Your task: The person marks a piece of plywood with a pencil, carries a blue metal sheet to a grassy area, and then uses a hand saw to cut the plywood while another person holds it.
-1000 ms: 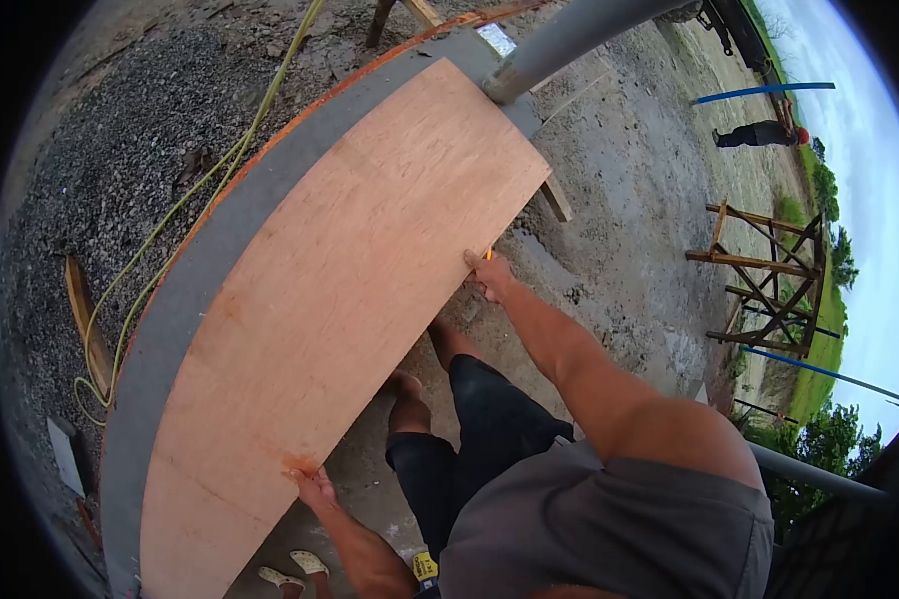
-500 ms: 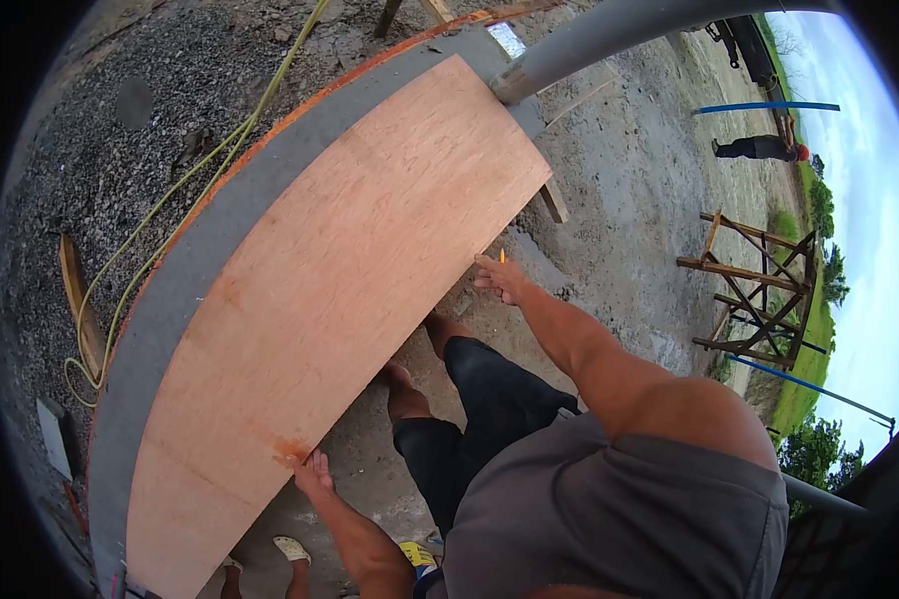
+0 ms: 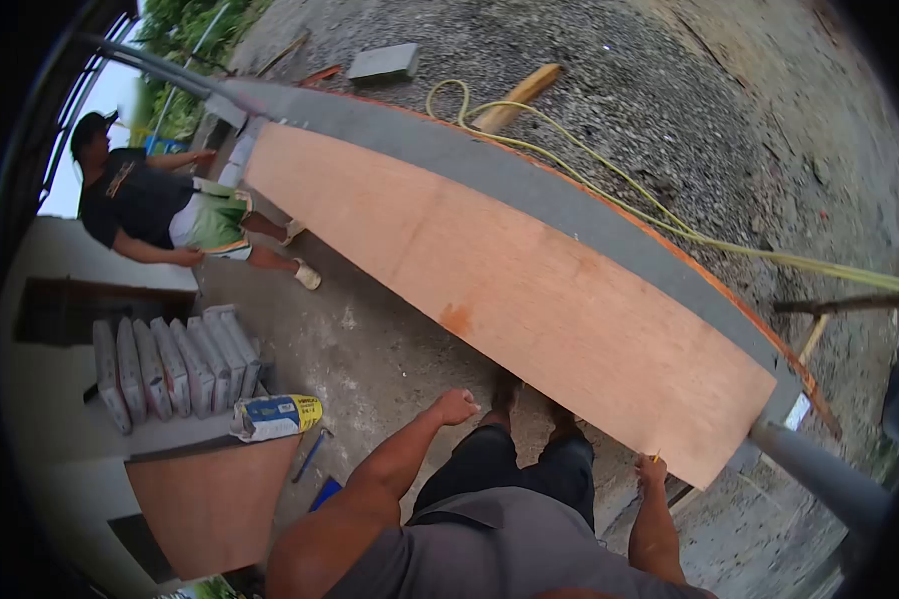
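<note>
A long plywood sheet [image 3: 509, 290] with one curved edge lies over a grey concrete strip [image 3: 449, 155]. My left hand [image 3: 456, 407] hangs off the sheet's near straight edge, fingers curled in a loose fist, with nothing visible in it. At that same edge, near the right end of the sheet, my right hand [image 3: 651, 471] holds a small yellow-orange pencil [image 3: 656, 456] between its fingers. An orange smudge [image 3: 456, 319] marks the wood near the edge.
Another person [image 3: 135, 200] stands by the sheet's left end. Stacked bags [image 3: 175, 369], a blue-yellow bag [image 3: 275, 417] and another board [image 3: 215, 504] are at left. A yellow hose [image 3: 619, 180], lumber [image 3: 517, 98] and a block [image 3: 384, 63] lie beyond. A grey pipe [image 3: 819, 474] is at right.
The view has swung left, bringing the other person and bags into sight. My left hand has come off the sheet's edge and curled; my right hand keeps the pencil near the edge.
</note>
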Motion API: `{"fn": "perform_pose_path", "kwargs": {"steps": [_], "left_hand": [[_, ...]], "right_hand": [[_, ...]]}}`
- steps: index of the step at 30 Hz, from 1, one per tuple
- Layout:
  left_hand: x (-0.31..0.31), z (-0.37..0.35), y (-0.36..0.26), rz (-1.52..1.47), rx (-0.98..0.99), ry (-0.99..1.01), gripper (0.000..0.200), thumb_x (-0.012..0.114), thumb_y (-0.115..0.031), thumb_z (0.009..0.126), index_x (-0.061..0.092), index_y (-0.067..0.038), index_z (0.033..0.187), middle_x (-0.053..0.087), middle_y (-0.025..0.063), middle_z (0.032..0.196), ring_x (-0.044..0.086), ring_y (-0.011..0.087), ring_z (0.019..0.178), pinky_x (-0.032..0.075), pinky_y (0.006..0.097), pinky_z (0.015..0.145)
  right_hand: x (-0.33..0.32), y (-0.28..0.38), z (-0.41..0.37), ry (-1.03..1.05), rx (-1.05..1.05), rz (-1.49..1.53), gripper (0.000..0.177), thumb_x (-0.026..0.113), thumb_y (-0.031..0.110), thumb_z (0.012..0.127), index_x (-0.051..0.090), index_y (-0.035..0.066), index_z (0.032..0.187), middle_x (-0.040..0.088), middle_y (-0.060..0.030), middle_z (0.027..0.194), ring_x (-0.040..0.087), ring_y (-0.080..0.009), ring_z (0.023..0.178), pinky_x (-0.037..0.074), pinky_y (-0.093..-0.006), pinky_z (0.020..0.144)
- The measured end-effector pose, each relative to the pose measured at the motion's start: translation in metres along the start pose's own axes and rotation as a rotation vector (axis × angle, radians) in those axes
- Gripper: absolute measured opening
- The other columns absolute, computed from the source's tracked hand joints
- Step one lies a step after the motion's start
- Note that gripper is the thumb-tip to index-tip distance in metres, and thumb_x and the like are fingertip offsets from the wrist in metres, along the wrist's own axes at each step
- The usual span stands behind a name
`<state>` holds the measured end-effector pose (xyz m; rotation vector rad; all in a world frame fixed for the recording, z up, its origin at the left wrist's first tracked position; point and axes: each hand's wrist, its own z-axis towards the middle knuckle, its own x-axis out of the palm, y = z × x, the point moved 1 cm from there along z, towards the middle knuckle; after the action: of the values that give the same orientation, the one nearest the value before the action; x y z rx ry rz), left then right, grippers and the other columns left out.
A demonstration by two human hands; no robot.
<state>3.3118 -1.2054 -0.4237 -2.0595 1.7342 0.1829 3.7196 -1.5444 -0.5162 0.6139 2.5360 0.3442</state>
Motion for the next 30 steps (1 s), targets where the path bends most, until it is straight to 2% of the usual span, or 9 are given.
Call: {"fn": "perform_pose_path", "kwargs": {"steps": [2, 3, 5, 13, 20, 24, 28, 29, 30], "left_hand": [[0.012, -0.005, 0.003, -0.120, 0.075, -0.119, 0.045, 0.066, -0.034, 0.081, 0.061, 0.002, 0.109, 0.068, 0.0171, 0.092, 0.067, 0.0252, 0.081, 0.051, 0.0370, 0.075], [0.013, -0.009, -0.002, -0.128, 0.072, -0.132, 0.046, 0.066, -0.035, 0.082, 0.061, 0.000, 0.110, 0.066, 0.0178, 0.099, 0.065, 0.0274, 0.090, 0.050, 0.0387, 0.080], [0.013, -0.027, -0.016, -0.127, 0.069, -0.127, 0.046, 0.064, -0.038, 0.085, 0.061, -0.002, 0.112, 0.063, 0.0193, 0.112, 0.059, 0.0320, 0.107, 0.047, 0.0422, 0.089], [0.020, -0.068, -0.007, -0.239, 0.061, -0.163, 0.042, 0.064, -0.037, 0.086, 0.061, -0.004, 0.111, 0.062, 0.0183, 0.114, 0.058, 0.0296, 0.108, 0.046, 0.0417, 0.089], [-0.034, -0.155, -0.014, -0.636, 0.265, -0.147, 0.044, 0.051, -0.044, 0.094, 0.064, -0.002, 0.098, 0.067, 0.0082, 0.090, 0.064, 0.0174, 0.079, 0.051, 0.0321, 0.072], [-0.117, -0.298, -0.033, -0.843, 0.896, -0.077, 0.060, 0.036, -0.054, 0.097, 0.064, -0.001, 0.096, 0.068, 0.0083, 0.092, 0.064, 0.0152, 0.084, 0.052, 0.0314, 0.076], [-0.172, -0.480, -0.048, -0.467, 1.414, -0.214, 0.064, 0.032, -0.053, 0.098, 0.066, 0.001, 0.093, 0.067, 0.0142, 0.092, 0.064, 0.0222, 0.088, 0.050, 0.0349, 0.079], [-0.173, -0.516, -0.055, -0.376, 1.546, -0.384, 0.074, 0.022, -0.057, 0.099, 0.061, 0.002, 0.076, 0.059, 0.0126, 0.066, 0.057, 0.0182, 0.065, 0.048, 0.0317, 0.064], [-0.172, -0.543, -0.054, -0.246, 1.618, -0.462, 0.071, 0.024, -0.054, 0.098, 0.061, 0.002, 0.075, 0.059, 0.0127, 0.065, 0.057, 0.0192, 0.065, 0.048, 0.0323, 0.064]], "right_hand": [[-0.018, -0.039, 0.059, 0.079, -0.190, -0.095, 0.020, 0.064, 0.017, 0.075, 0.058, 0.001, 0.066, 0.055, -0.0080, 0.053, 0.055, -0.0182, 0.043, 0.047, -0.0327, 0.039], [-0.029, -0.014, 0.044, 0.070, -0.128, -0.091, 0.018, 0.064, 0.014, 0.074, 0.059, -0.003, 0.069, 0.058, -0.0093, 0.057, 0.058, -0.0192, 0.046, 0.053, -0.0341, 0.043], [-0.051, 0.011, 0.043, 0.084, -0.175, -0.133, 0.015, 0.062, 0.011, 0.076, 0.058, -0.003, 0.072, 0.059, -0.0105, 0.061, 0.059, -0.0202, 0.045, 0.048, -0.0324, 0.035], [-0.071, 0.117, -0.015, 0.005, -0.138, -0.253, 0.015, 0.060, 0.016, 0.081, 0.054, 0.003, 0.077, 0.060, -0.0089, 0.064, 0.064, -0.0225, 0.049, 0.034, -0.0308, 0.029], [-0.024, 0.146, -0.087, 0.149, -0.320, -0.441, 0.018, 0.063, 0.020, 0.081, 0.058, 0.002, 0.078, 0.063, -0.0094, 0.067, 0.067, -0.0211, 0.055, 0.039, -0.0304, 0.032], [0.008, 0.142, -0.110, 0.225, -0.300, -0.631, 0.020, 0.065, 0.022, 0.083, 0.058, 0.004, 0.084, 0.066, -0.0080, 0.075, 0.069, -0.0195, 0.061, 0.040, -0.0299, 0.035], [0.045, 0.140, -0.124, 0.295, -0.354, -0.649, 0.023, 0.070, 0.019, 0.078, 0.061, -0.002, 0.077, 0.065, -0.0101, 0.066, 0.068, -0.0226, 0.057, 0.049, -0.0322, 0.042], [0.053, 0.140, -0.118, 0.327, -0.376, -0.672, 0.023, 0.070, 0.021, 0.079, 0.061, 0.000, 0.078, 0.065, -0.0098, 0.067, 0.068, -0.0223, 0.058, 0.049, -0.0324, 0.042], [0.065, 0.144, -0.116, 0.363, -0.399, -0.695, 0.023, 0.070, 0.022, 0.079, 0.061, 0.001, 0.078, 0.065, -0.0095, 0.067, 0.067, -0.0221, 0.058, 0.049, -0.0327, 0.042]]}}
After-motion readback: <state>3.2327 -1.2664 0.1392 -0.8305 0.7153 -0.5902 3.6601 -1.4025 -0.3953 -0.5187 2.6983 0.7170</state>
